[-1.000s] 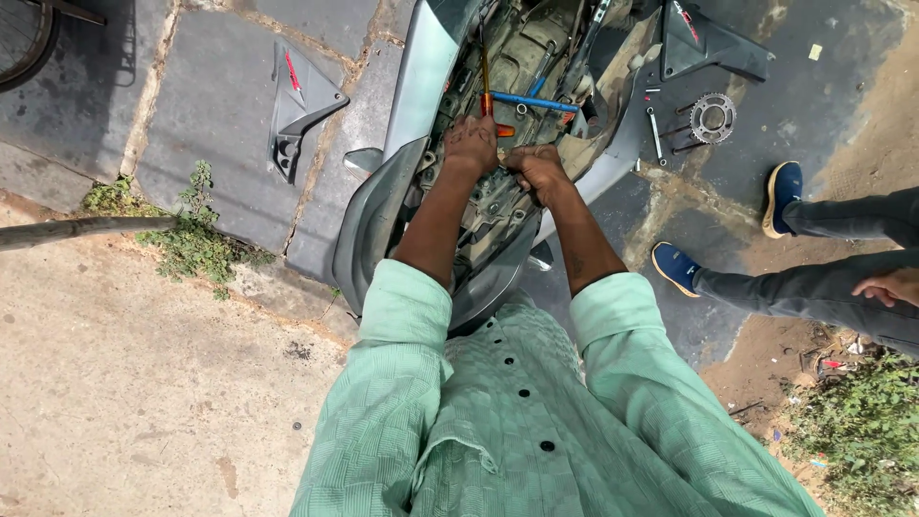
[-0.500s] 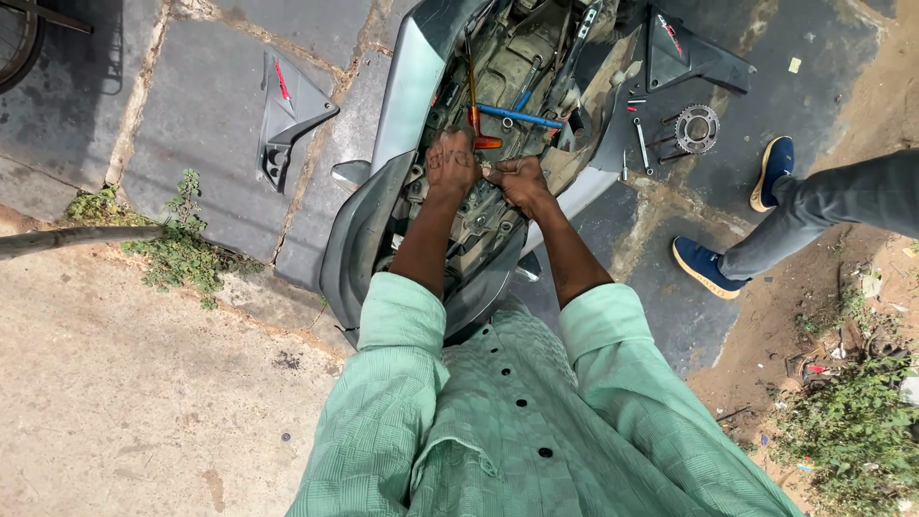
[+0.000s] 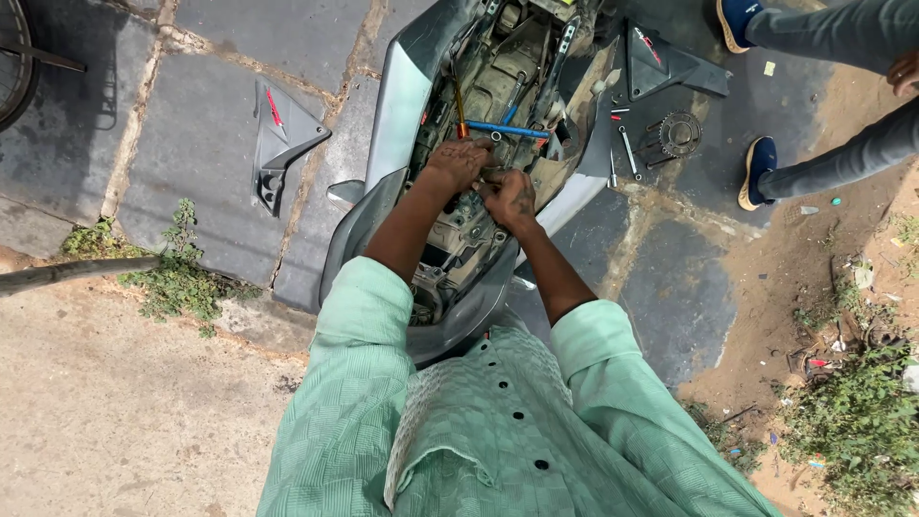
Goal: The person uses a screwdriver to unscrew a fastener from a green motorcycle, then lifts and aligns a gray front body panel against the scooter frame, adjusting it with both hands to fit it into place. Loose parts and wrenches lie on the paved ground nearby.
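Two bare hands meet at upper centre of the frame, inside one opened scooter body point(image 3: 397, 115). The left hand point(image 3: 458, 163) and right hand point(image 3: 507, 194) have fingers curled narrowly on the engine parts point(image 3: 466, 230); what they grip cannot be told. One blue-handled tool point(image 3: 507, 128) lies just above. Two grey panels point(image 3: 280, 139) lie on the paving, one at each side, and one sprocket point(image 3: 680, 134) at upper right.

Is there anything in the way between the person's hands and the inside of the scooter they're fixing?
Nothing visible is. The left hand and right hand already rest on the parts inside the opened scooter body. A blue-handled tool lies across the opening just beyond the hands, not between them and the parts.
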